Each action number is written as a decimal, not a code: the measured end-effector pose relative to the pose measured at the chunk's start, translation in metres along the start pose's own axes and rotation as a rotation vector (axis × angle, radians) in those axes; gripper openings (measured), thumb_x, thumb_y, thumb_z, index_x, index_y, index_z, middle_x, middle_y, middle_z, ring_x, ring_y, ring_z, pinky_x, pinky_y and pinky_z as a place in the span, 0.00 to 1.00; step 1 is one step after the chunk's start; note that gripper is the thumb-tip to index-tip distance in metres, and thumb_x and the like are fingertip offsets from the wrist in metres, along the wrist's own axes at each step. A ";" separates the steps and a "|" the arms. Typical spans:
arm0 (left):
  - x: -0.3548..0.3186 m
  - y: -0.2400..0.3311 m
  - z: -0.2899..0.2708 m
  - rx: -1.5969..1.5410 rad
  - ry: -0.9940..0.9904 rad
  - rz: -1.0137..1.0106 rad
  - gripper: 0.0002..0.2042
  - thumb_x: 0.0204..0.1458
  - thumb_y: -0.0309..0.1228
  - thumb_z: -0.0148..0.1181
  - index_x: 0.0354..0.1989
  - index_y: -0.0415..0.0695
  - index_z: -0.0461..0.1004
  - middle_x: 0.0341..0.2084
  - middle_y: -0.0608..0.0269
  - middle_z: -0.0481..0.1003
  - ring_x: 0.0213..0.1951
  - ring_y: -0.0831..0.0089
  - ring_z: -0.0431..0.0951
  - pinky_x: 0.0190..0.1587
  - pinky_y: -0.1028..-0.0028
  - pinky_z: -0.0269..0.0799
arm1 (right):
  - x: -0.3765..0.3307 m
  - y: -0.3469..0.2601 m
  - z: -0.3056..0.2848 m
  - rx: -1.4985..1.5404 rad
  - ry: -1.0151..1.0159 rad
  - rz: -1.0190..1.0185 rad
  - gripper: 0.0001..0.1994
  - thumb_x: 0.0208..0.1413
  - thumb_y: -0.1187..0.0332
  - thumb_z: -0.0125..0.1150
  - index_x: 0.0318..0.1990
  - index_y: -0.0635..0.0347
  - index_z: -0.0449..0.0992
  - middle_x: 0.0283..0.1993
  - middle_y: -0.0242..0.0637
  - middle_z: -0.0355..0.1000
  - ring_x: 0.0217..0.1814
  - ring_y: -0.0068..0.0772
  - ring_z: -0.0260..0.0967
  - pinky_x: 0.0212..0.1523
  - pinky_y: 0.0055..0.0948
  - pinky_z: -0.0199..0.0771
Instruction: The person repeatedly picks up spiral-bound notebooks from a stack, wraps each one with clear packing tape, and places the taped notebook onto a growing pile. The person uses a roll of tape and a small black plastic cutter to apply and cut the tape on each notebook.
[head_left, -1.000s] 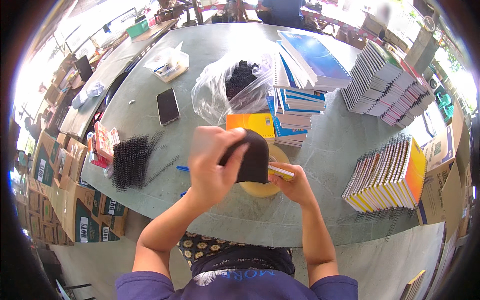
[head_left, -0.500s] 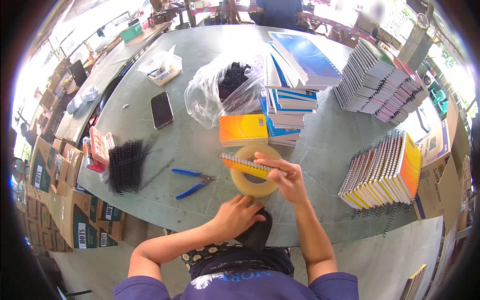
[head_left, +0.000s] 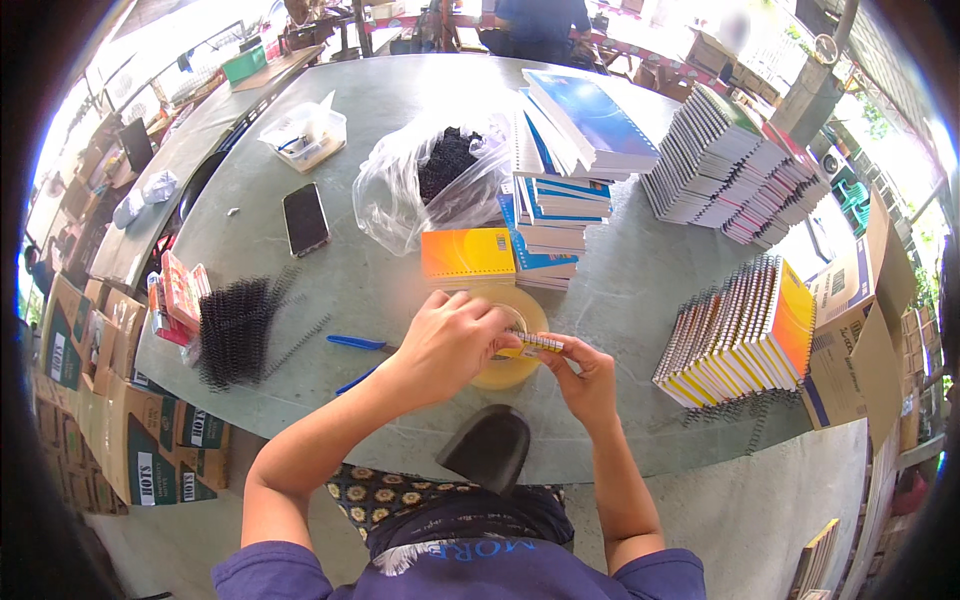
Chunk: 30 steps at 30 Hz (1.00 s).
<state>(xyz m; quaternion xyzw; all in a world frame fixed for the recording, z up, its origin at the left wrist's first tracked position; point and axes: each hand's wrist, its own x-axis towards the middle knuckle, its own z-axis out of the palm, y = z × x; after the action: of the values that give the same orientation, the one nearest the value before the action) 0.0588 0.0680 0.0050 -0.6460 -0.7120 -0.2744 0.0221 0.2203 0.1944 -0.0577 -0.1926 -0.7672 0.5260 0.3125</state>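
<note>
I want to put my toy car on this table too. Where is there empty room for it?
Bare table shows at the far side, between the clear tub and the plastic bag. Another patch lies right of the blue notebook stack, before the standing yellow notebooks. It is crowded by the hands, tape roll and blue pliers.

The single head-worn fisheye camera looks steeply down from above the person's chest, close over both hands at the near edge of the round grey-green table [head_left: 380,90], facing outward across it, with straight edges bending toward the dark rim.
</note>
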 end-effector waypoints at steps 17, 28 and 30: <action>0.023 0.016 0.031 -0.190 -0.080 0.203 0.11 0.48 0.32 0.56 0.38 0.40 0.72 0.30 0.53 0.72 0.37 0.55 0.72 0.43 0.61 0.67 | -0.003 0.001 -0.007 -0.227 0.016 -0.088 0.07 0.50 0.73 0.59 0.37 0.65 0.76 0.30 0.46 0.74 0.31 0.34 0.73 0.31 0.26 0.70; 0.031 0.014 0.020 -0.301 -0.267 0.130 0.09 0.49 0.29 0.54 0.36 0.39 0.73 0.29 0.51 0.73 0.36 0.53 0.74 0.41 0.59 0.68 | -0.002 -0.002 -0.008 -0.221 0.001 -0.024 0.06 0.51 0.75 0.57 0.36 0.66 0.75 0.27 0.43 0.74 0.29 0.24 0.70 0.31 0.24 0.69; 0.031 0.014 0.022 -0.262 -0.224 0.186 0.08 0.49 0.29 0.54 0.36 0.40 0.73 0.28 0.52 0.74 0.36 0.53 0.74 0.41 0.60 0.69 | -0.002 0.003 -0.007 -0.179 0.033 -0.068 0.06 0.50 0.73 0.59 0.36 0.64 0.76 0.29 0.49 0.73 0.30 0.38 0.75 0.30 0.29 0.70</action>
<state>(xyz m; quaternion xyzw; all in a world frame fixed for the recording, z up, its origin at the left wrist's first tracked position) 0.0738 0.1051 0.0034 -0.7328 -0.6055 -0.2876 -0.1163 0.2260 0.1995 -0.0595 -0.2022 -0.8118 0.4413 0.3245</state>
